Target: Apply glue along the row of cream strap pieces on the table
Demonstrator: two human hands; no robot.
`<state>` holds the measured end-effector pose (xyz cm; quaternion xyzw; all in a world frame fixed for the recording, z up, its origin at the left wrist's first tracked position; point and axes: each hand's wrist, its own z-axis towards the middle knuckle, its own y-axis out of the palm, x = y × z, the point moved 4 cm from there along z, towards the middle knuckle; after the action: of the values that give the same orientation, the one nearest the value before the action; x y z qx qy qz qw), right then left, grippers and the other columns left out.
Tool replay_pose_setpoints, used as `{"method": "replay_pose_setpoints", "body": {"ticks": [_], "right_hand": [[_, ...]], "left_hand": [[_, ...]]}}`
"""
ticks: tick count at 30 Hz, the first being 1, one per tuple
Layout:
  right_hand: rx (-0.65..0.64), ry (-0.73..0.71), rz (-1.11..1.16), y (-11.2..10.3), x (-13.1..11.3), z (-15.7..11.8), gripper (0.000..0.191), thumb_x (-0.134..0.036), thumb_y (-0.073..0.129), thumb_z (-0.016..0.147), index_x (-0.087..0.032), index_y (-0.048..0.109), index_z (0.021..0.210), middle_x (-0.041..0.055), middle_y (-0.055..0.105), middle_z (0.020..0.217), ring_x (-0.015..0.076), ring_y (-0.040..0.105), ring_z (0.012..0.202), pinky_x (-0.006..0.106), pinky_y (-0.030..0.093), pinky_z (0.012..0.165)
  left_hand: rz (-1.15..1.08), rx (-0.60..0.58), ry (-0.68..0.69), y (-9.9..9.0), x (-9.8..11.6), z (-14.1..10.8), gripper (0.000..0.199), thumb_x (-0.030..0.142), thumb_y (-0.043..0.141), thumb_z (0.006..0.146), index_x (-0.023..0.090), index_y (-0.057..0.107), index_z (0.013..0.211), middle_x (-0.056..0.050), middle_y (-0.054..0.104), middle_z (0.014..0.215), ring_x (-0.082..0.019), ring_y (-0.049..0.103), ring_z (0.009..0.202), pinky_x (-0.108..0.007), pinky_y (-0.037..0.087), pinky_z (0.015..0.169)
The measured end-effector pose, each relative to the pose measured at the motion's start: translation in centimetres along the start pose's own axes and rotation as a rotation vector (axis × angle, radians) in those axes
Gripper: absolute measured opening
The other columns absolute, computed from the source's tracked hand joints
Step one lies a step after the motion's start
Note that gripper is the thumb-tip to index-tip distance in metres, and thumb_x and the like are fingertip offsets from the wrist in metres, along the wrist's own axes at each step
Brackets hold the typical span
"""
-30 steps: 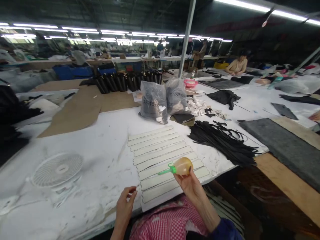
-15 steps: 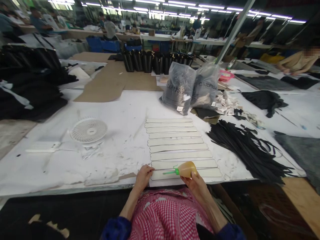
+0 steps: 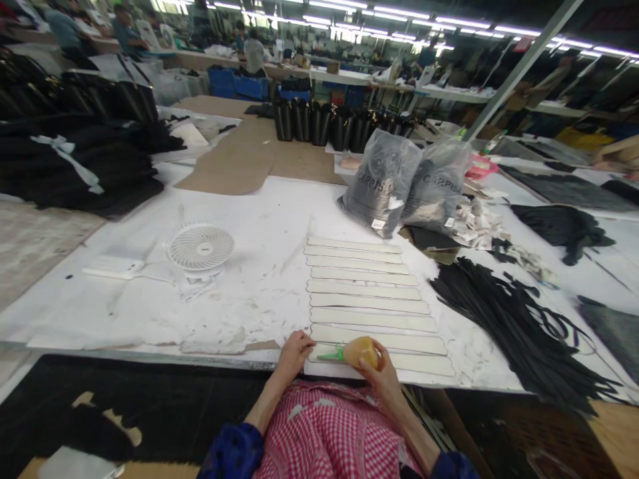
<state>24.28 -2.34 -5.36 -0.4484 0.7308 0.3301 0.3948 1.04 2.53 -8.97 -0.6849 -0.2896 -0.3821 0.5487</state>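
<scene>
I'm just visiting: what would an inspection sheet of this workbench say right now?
Surface: white table, smeared and stained.
Job's things: pale strips laid in a row; amber squeeze bottle with green nozzle over the nearest strip.
Clutter: small fan, two grey bags, heap of black straps, cardboard.
Hands: right hand holds the bottle; left hand presses the nearest strip's end.
Cables: nothing seen.
Surroundings: other tables, black goods, people at work far off.

The right hand [image 3: 382, 376] grips a yellow squeeze bottle [image 3: 360, 352] over the nearest pale strip [image 3: 394, 361] on the bench [image 3: 259, 226]; the left hand [image 3: 293, 350] presses the strip's end; a fan [image 3: 201, 247] lies further left.
</scene>
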Motion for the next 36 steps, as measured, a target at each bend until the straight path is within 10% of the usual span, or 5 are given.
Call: {"method": "replay_pose_setpoints", "body": {"ticks": [36], "right_hand": [[-0.140,-0.216,-0.291,0.6,-0.7,1.0,0.068,-0.038,0.081,0.055,-0.022,0.049,0.112,0.0076,0.062,0.110,0.0267,0.060,0.102,0.044,0.050,0.090]], "left_hand": [[0.022,-0.021,0.020,0.1,-0.1,-0.1,0.025,0.013,0.050,0.078,0.021,0.070,0.091,-0.005,0.058,0.089,-0.020,0.052,0.093,-0.035,0.042,0.085]]}}
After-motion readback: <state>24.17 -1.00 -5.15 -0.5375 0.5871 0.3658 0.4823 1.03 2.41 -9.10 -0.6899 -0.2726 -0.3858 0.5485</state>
